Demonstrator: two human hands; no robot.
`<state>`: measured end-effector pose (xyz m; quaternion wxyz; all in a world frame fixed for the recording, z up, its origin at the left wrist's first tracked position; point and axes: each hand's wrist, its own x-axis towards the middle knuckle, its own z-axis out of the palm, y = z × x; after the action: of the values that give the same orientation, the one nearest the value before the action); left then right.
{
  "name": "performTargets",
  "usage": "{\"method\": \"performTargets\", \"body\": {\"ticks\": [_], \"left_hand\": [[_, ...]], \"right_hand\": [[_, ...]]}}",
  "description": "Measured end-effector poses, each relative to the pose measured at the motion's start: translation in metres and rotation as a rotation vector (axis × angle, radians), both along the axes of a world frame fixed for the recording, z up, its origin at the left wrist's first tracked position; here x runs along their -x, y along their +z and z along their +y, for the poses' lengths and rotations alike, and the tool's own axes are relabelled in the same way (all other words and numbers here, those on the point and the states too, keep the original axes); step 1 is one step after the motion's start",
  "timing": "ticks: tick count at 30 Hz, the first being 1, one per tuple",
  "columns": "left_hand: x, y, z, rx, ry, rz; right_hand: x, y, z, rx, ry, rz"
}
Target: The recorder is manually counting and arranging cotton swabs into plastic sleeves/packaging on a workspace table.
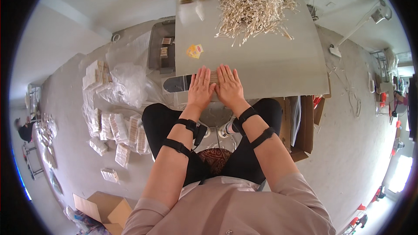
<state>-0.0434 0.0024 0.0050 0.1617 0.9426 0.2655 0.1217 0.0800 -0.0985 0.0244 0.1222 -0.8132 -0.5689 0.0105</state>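
Side by side at the table's near edge, my left hand (201, 88) and my right hand (229, 88) lie flat with fingers stretched out. Between them shows a small row of thin sticks, apparently cotton swabs (214, 77), lined up lengthwise; the rest is hidden under my palms. A dark, round-ended flat piece (176, 84) on clear plastic extends left of my left hand. Farther up the table lies a small yellow and white card (194, 51). A large loose heap of cotton swabs (257, 6) covers the far part of the grey table (274, 69).
A dark grey bin (156, 52) with small packets stands against the table's left side. Bundled packs (117, 128) and clear plastic bags (130, 82) lie on the floor at left. Cardboard boxes stand under the table's right side (300, 146) and at lower left (106, 209).
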Motion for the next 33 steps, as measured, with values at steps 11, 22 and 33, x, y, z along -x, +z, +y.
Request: {"method": "performTargets", "body": {"ticks": [11,22,33], "left_hand": [[0.0029,0.0037,-0.0040,-0.061,0.012,0.081],[0.0048,0.0037,-0.0045,-0.051,0.020,0.144],[0.0027,0.0032,-0.0052,-0.074,0.032,0.129]], "right_hand": [[0.0070,-0.0062,-0.0002,-0.049,-0.043,0.026],[0.0051,-0.0006,-0.0050,-0.062,-0.007,0.081],[0.0076,-0.0008,-0.0011,-0.055,0.001,0.045]]}}
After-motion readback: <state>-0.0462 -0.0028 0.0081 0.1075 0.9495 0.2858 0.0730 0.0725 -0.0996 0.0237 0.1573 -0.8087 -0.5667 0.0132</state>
